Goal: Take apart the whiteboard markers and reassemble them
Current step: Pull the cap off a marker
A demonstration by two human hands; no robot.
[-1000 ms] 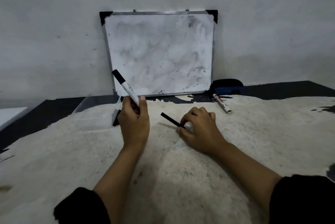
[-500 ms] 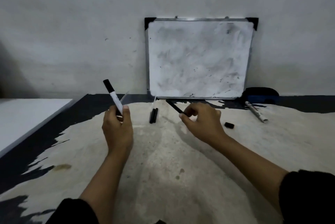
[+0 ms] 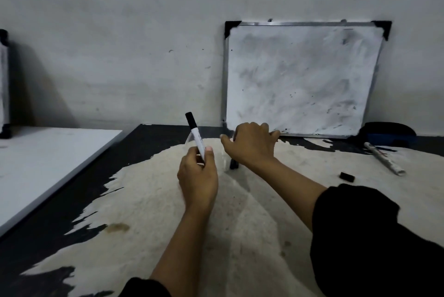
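At the far left a white board [image 3: 48, 159] lies flat, well clear of the work. Moving right, the left hand [image 3: 198, 174] holds a marker [image 3: 195, 137] nearly upright, black cap at the top, the fingers clamped around the lower end of its white barrel. This looks like a light, stiff plastic tube with a smooth, fairly slippery skin; a firm pinch low on the barrel, as here, leaves the capped end free to pull.

Just right of it the right hand [image 3: 252, 145] reaches over the worn table [image 3: 240, 236], palm down, fingers curled loosely with the thumb out to the left. Whether it holds anything underneath cannot be told. A black piece [image 3: 233, 164] on the table peeks out from under that wrist; it is probably a marker part, small and easy to roll away.

Behind stands a smudged whiteboard [image 3: 298, 78] leaning on the wall. Farther right, a small black cap [image 3: 347, 176] lies near a second marker barrel [image 3: 384, 159], and a dark eraser [image 3: 389, 134] sits by the wall.
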